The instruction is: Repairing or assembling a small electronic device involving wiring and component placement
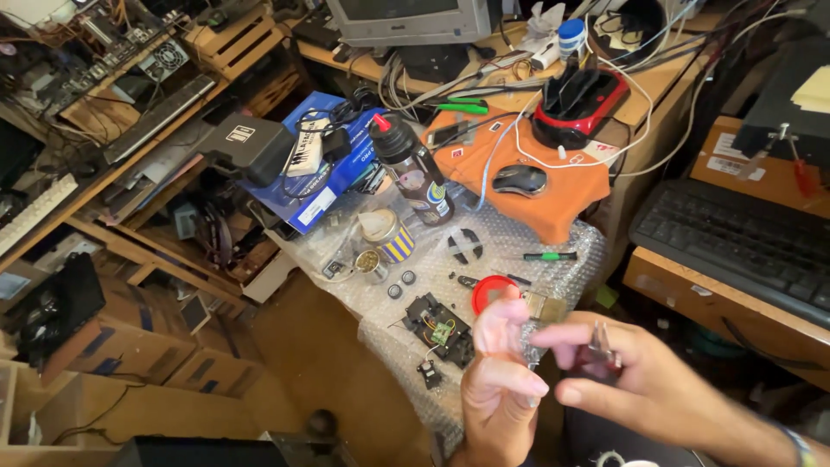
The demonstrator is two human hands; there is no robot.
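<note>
Both hands meet low: left hand (500,380) fingers loosely spread, right hand (644,380) pinching a small tool (603,353).

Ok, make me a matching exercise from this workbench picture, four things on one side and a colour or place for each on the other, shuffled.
Things:
1. computer mouse
2. round lid
3. small screwdriver
4. bottle

Places or colours:
A. red, on the bubble wrap
B. lying on the orange cloth
C. standing beside the blue box, red cap
D. green handle, on the bubble wrap

Pairs: 1-B, 2-A, 3-D, 4-C
</note>
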